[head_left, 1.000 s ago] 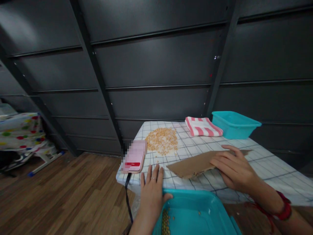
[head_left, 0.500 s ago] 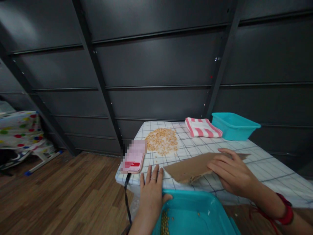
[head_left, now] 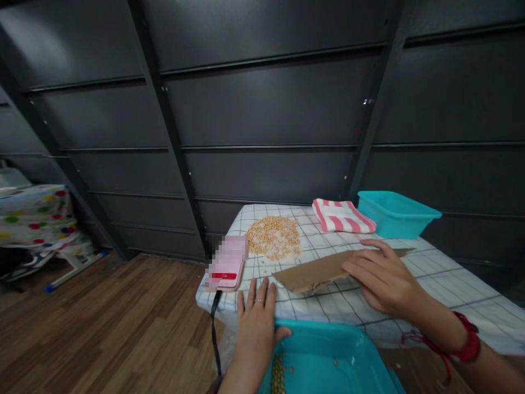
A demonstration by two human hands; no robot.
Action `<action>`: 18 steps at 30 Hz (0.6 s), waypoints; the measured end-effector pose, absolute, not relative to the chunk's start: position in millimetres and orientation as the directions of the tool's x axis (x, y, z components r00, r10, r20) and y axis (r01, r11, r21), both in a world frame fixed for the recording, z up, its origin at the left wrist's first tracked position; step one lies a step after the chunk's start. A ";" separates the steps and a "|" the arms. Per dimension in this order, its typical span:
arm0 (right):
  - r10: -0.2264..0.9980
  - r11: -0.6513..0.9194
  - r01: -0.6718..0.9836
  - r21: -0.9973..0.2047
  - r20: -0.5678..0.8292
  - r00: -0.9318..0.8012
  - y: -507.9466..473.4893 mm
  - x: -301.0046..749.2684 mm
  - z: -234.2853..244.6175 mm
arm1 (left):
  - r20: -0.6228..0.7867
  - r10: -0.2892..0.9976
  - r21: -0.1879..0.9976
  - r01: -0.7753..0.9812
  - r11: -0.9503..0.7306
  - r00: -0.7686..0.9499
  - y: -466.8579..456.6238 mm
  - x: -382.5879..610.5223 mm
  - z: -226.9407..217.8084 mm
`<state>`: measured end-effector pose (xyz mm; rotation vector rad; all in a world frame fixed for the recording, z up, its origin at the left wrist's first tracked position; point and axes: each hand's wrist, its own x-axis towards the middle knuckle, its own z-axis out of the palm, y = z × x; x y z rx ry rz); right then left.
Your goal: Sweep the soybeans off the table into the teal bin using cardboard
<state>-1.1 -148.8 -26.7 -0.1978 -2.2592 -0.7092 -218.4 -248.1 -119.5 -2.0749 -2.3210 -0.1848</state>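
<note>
My right hand (head_left: 379, 276) lies on a strip of brown cardboard (head_left: 318, 269) and holds its near edge, the strip resting flat on the checked tablecloth (head_left: 435, 279). A pile of yellow grains (head_left: 274, 236) sits just beyond the cardboard's left end. My left hand (head_left: 256, 320) grips the left rim of a teal tub (head_left: 328, 361) at the table's near edge, fingers stretched over the cloth and thumb inside. A few grains lie in the tub.
A pink phone (head_left: 227, 265) with a dark cable lies at the table's left edge. A pink-striped folded cloth (head_left: 342, 215) and a second teal tub (head_left: 396, 213) stand at the back. A dark panelled wall rises behind; wooden floor lies to the left.
My right hand has slid the cardboard leftward and a little away, closer to the grain pile. My left hand has stayed on the tub's rim.
</note>
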 end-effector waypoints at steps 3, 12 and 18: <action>-0.060 0.842 0.323 0.432 0.670 -0.740 -153.6 -5.2 -33.6 | 0.108 0.988 0.073 0.992 0.103 -0.110 -248.2 -218.8 -120.3; -0.056 0.773 0.398 0.495 0.677 -0.733 -133.9 -16.5 -32.3 | 0.081 0.988 0.113 0.986 0.118 -0.128 -249.1 -218.2 -114.5; -0.008 0.738 0.467 0.487 0.699 -0.716 -119.7 -6.5 -14.3 | 0.083 0.987 0.123 0.984 0.126 -0.137 -249.0 -218.5 -116.0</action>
